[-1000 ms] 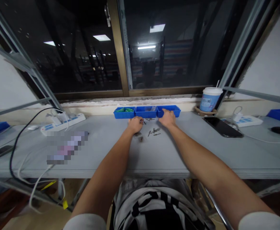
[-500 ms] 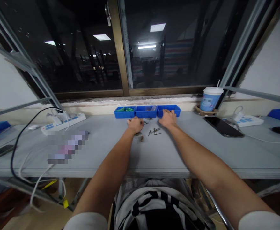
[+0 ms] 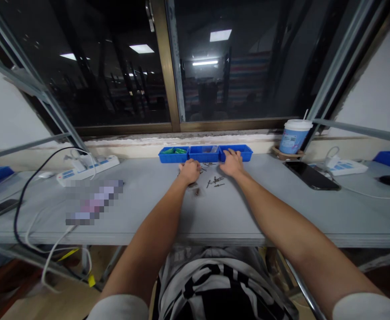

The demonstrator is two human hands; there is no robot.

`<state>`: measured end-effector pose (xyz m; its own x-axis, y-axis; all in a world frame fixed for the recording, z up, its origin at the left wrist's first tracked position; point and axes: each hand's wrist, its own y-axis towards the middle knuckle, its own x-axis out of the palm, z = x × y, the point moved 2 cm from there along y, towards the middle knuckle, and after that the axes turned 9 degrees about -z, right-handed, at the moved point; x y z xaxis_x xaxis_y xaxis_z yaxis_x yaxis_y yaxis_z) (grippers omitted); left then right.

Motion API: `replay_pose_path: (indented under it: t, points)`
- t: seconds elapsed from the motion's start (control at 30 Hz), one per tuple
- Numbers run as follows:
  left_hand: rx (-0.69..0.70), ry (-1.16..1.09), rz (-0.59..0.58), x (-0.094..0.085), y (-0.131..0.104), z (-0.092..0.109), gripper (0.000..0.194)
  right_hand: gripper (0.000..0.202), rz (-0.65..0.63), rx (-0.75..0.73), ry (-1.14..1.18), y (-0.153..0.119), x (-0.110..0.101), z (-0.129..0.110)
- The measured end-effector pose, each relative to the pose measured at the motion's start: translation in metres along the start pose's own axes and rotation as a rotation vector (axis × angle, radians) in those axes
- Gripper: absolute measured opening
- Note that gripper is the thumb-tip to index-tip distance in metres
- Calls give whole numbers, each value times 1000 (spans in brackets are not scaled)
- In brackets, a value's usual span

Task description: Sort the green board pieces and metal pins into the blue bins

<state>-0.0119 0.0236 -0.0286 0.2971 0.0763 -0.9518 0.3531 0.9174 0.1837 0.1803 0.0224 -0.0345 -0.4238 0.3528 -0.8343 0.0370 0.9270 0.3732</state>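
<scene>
My left hand (image 3: 190, 171) rests low over the tabletop with its fingers curled in. Small metal pieces lie around it, and what its fingertips hold, if anything, is hidden. My right hand (image 3: 232, 163) reaches to the front of the right blue bin (image 3: 246, 155), its fingers apart near the rim, and nothing shows in them. Between the hands lies a loose pile of small, dark, screw-like metal pieces (image 3: 216, 181). A small clear bag (image 3: 196, 191) with brownish pieces sits just in front of my left hand.
The middle blue bin (image 3: 204, 156) and the left blue bin (image 3: 174, 158), which has green packets, stand along the back. A cup (image 3: 294, 137) and a black phone (image 3: 311, 175) are on the right. Power strips (image 3: 88, 170) and loose cables lie at the left.
My left hand has shifted slightly right and up. The fingers of my right hand have spread a little at the right bin. The camera view has moved slightly.
</scene>
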Motion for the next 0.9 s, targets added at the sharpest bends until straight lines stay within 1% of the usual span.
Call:
replay_pose_path:
  t: [0.07,0.1,0.17,0.23,0.33,0.4,0.53,0.63,0.7,0.8,0.9]
  points:
    - [13,4,6,-2,-1,3,26,46,-8,-114,91,-1,1,-8]
    - [19,5,7,-3,-2,6,27,41,-45,-187,158,-2,2,-14]
    - [29,2,14,-5,-4,10,29,33,-161,-326,303,-6,4,-24]
    - [39,-3,23,-8,-5,14,31,24,-247,-399,389,-9,6,-33]
    - [64,-8,37,-10,-6,18,32,19,-260,-400,396,-12,6,-38]
    - [74,-14,50,-11,-6,20,33,22,-259,-387,393,-12,4,-38]
    - [82,-24,61,-13,-6,20,34,29,-298,-371,397,-12,3,-36]
    - [103,-79,98,-14,-7,19,30,32,-317,-368,427,-11,4,-35]
    - [161,-144,115,-14,-7,18,25,36,-328,-356,460,-10,6,-33]
    - [233,-197,102,-13,-5,17,22,40,-336,-304,539,-6,11,-30]
    - [196,-170,93,-13,-3,16,22,33,-308,-268,659,-3,14,-28]
